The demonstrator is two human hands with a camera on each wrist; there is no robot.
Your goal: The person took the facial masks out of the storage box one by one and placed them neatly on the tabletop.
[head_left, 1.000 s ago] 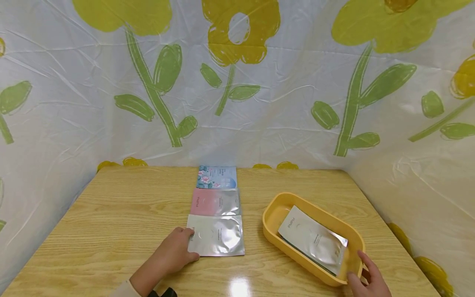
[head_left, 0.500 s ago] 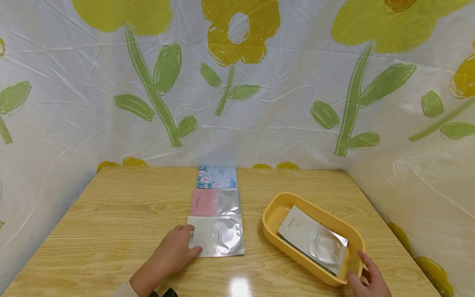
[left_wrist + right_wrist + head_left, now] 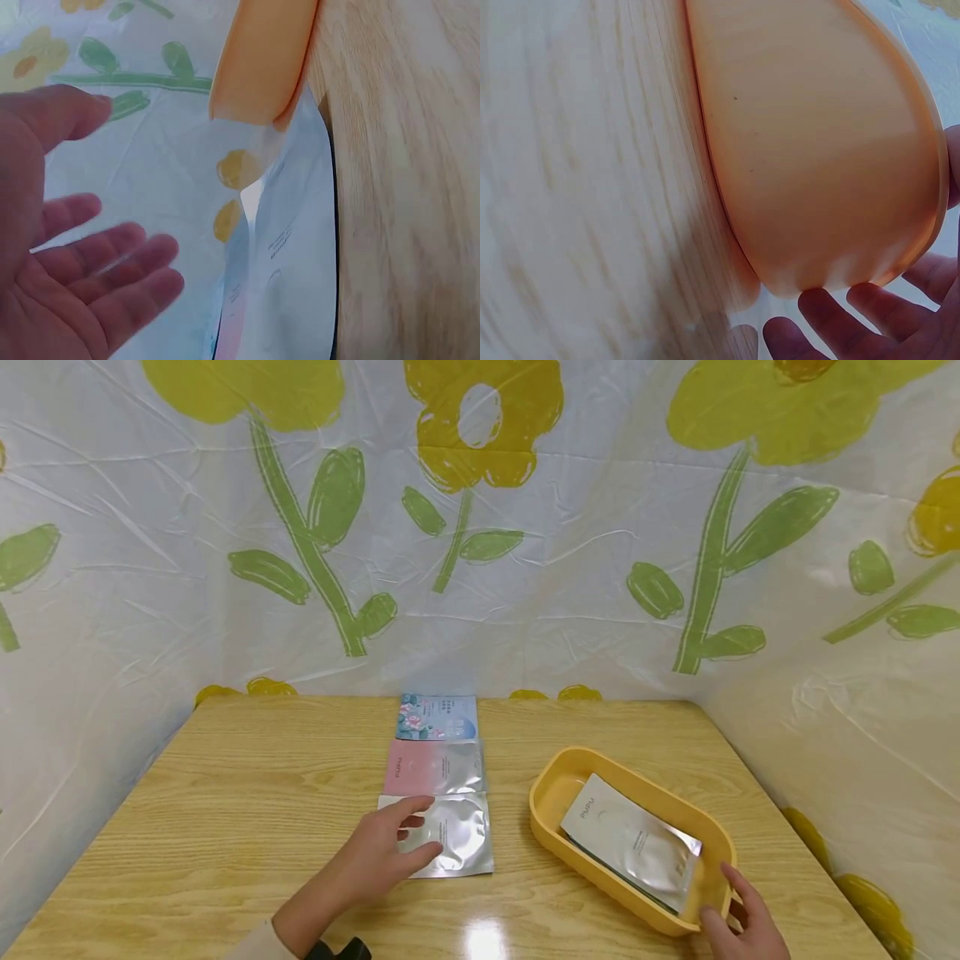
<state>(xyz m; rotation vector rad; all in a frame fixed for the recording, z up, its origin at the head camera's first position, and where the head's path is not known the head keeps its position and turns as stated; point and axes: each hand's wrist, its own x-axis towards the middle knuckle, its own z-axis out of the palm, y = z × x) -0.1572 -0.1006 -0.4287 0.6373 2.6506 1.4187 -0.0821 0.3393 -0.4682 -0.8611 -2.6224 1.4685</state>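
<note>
My left hand (image 3: 386, 852) hovers over the nearest sheet-mask packet (image 3: 468, 843), thumb and fingers spread and nothing between them. That packet is white and silver; it lies flat on the table. Beyond it, in a column, lie a pink-and-silver packet (image 3: 420, 768) and a blue floral packet (image 3: 438, 718). My right hand (image 3: 746, 922) holds the near right end of a yellow plastic basket (image 3: 555, 835). In the right wrist view the fingertips (image 3: 817, 300) press the basket's outer wall (image 3: 817, 165). A white-and-silver packet (image 3: 630, 835) lies inside, on top of another.
The wooden table (image 3: 225, 793) ends at the back against a hanging white sheet (image 3: 570, 635) printed with flowers, which also covers both sides. A strip of tabletop separates the column of packets from the basket.
My left hand has let go of the nearest packet's left edge and moved right, over the packet. The packet was nudged slightly before that. The right hand and basket stay in place.
</note>
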